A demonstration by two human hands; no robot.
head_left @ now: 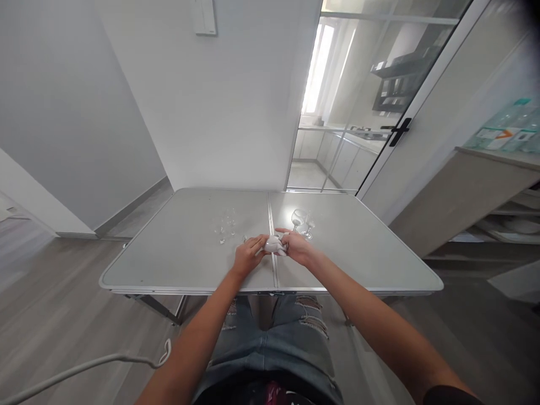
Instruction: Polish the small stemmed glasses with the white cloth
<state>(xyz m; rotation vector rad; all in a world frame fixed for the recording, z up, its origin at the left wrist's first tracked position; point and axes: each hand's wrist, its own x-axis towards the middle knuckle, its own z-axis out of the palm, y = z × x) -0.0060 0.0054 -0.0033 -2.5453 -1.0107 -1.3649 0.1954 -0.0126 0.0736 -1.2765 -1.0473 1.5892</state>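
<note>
Both my hands meet over the middle of a grey folding table (177,264). My left hand (248,256) and my right hand (295,246) each grip one end of a small crumpled white cloth (273,244), fingers curled round it. A clear wine glass (298,217) lies tilted just beyond my right hand, with another glass stem (310,229) beside it. Two small clear glasses (225,224) stand to the left, beyond my left hand.
A glass door with a black handle (399,130) stands behind the table on the right. A wooden shelf unit (485,185) with bottles is at far right. A white cable (84,367) runs across the floor at lower left.
</note>
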